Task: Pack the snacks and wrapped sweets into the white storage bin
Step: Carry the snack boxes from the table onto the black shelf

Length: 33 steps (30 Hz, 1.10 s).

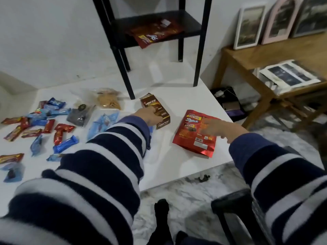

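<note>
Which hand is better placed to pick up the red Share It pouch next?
Right. The right hand already lies over the red pouch with fingers spread, blurred. The left hand is busy gripping the brown Nextar box farther left, so it would probably have to let go first.

Right hand [215, 129] smeared by motion over the red pouch [195, 133], fingers impossible to separate. Left hand [150, 114] covering the middle of the brown Nextar box [155, 112], grip unclear. Print on the scattered wrapped sweets [47, 124] at centre left too small to read. Red bag [152, 33] on the black shelf [185, 23], top centre, blurred and dim. Framed pictures [247, 27] at upper right cut by the frame edge. Lower left of the desk [177, 161] hidden behind striped sleeves [99, 174].
</note>
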{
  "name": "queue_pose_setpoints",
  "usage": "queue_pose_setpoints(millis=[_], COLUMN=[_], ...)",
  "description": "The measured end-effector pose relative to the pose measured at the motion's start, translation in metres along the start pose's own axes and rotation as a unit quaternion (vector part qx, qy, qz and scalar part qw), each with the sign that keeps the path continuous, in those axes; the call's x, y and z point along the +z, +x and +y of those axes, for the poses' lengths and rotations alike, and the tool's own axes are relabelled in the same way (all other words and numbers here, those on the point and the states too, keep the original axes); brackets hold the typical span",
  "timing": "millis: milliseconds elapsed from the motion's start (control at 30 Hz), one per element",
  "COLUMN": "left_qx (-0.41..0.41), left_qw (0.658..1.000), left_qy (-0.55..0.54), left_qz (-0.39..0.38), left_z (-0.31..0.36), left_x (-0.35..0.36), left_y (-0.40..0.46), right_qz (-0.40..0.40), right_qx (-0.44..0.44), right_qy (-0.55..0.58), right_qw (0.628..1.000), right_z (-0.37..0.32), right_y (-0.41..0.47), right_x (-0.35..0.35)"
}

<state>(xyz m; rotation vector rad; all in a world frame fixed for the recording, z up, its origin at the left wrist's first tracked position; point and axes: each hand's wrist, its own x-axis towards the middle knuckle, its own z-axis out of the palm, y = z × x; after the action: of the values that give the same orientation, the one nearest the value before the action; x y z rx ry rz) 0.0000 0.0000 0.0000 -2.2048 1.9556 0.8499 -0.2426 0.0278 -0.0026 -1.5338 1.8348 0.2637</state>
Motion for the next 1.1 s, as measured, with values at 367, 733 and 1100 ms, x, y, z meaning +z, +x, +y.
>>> queue_pose_setpoints(millis=[367, 733, 1100], left_qx=[-0.105, -0.098, -0.040], left_qw=[0.992, 0.982, 0.963], left_qy=[-0.045, -0.152, -0.229], left_qz=[0.050, 0.056, 0.137], left_z=[0.006, 0.028, 0.026], left_x=[0.023, 0.018, -0.033], left_y=[0.089, 0.103, 0.034], right_qz=[0.109, 0.170, 0.213], right_qx=[0.143, 0.068, -0.103], right_qy=[0.155, 0.349, 0.371], right_qw=[0.971, 0.919, 0.898], right_z=[0.000, -0.005, -0.033], right_y=[0.078, 0.095, 0.017], right_x=[0.040, -0.004, -0.060])
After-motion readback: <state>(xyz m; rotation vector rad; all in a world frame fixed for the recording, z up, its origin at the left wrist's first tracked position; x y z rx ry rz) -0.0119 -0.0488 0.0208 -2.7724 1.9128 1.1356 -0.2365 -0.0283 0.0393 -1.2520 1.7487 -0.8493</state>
